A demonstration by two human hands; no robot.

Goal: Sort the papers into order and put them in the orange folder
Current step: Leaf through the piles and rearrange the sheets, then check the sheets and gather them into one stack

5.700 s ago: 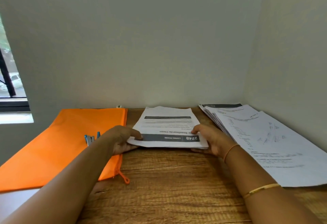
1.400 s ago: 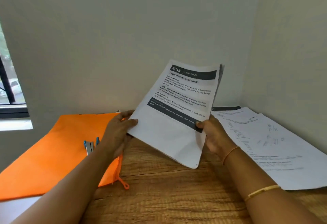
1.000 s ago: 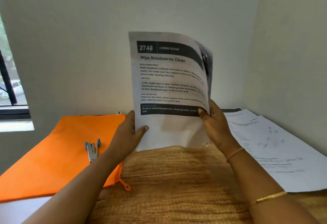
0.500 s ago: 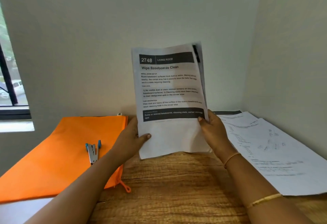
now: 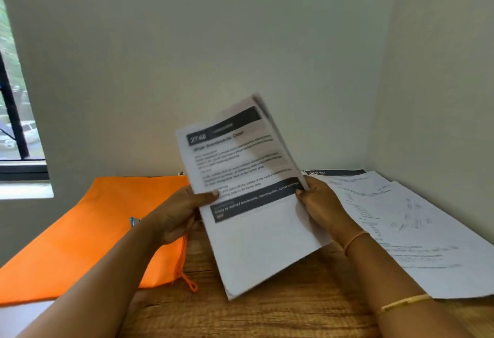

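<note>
Presently, item one: sheaf of papers (image 5: 262, 244), white, printed, several sheets thick. We held it raised over the counter (image 5: 267, 316), tilted so that its lines of print climbed to the right. The top sheet bore a dark header bar reading 2748; the rest was too blurred to read. Whether its lowest corner touched the wood, we could not tell.

Item two: left hand (image 5: 176, 214). We gripped the sheaf's left edge with it, thumb laid across the front, fingers curled behind the sheets.

Item three: right hand (image 5: 320, 209). We pinched the right edge likewise, thumb at the front on the lower dark bar, fingers out of sight behind. Two thin gold bangles (image 5: 403, 303) sat on that arm.

Item four: orange folder (image 5: 93, 230), flat on the counter to our left, just beside the sheaf, its zip pull (image 5: 192, 285) lying on the wood. A small blue object (image 5: 132, 221) lay on it, mostly hidden by our left forearm.

Item five: spread papers (image 5: 414, 230), fanned flat on the counter to our right, against the wall (image 5: 441, 97).

Item six: window (image 5: 16, 137), far left.
</note>
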